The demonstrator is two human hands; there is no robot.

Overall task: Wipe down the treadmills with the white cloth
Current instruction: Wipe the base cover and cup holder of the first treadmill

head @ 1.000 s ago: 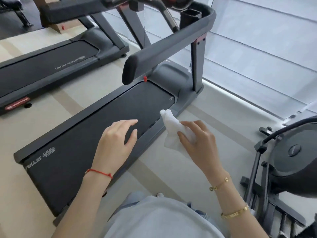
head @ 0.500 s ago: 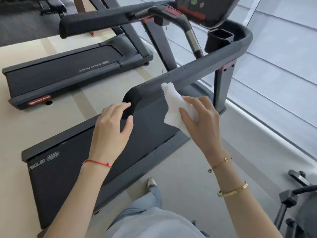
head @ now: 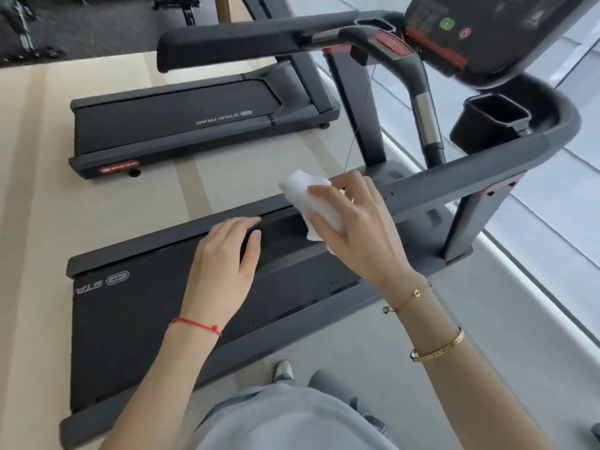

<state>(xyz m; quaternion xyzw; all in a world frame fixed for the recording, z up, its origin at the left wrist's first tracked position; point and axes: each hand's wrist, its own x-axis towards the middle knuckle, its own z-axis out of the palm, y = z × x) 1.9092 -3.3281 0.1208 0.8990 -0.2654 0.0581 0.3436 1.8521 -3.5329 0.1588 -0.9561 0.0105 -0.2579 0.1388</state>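
1. Black and grey, the far treadmill [head: 181,125] sits on the left side of the floor. Nobody is touching it. I think you have not got to it yet, but I can't tell if it is clean.
2. Your left hand [head: 224,264] floats over the belt of the near treadmill [head: 136,319]. Its fingers [head: 240,222] are loose and hold nothing.
3. Your right hand [head: 357,232] comes next. Its fingers [head: 324,190] are closed around the white cloth [head: 311,196].
4. You have the cloth at the rounded end of the side rail [head: 454,177], right where the wiping would start. I can't tell if it is pressing on the rail.
5. I think the job is near its start. The rail, the other rail, the screen [head: 480,30], the cup holder [head: 490,125] and the far machine all seem left to do.
6. Count them: two treadmills, one cloth, two hands. One red string is on your left wrist, and two gold bracelets are on your right.
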